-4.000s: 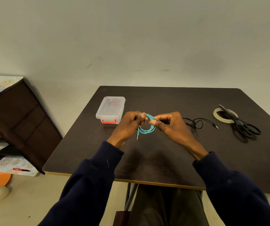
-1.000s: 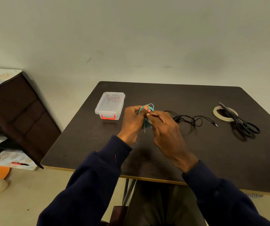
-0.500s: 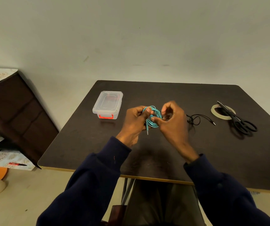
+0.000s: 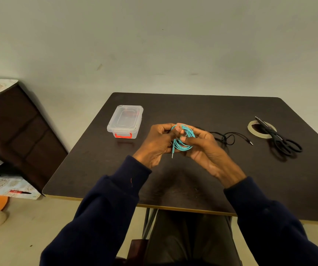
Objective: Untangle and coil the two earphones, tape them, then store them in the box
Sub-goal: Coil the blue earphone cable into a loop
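Nothing readable is showing: no text, label, brand, number or sign is standing out on the clear box (image 4: 125, 120), the tape roll (image 4: 250, 129), the scissors (image 4: 278, 138) or the dark surface (image 4: 192, 108). Any marking on the small red item (image 4: 18, 192) lying on the patterned paper at the lower left is appearing too small and blurred to read.
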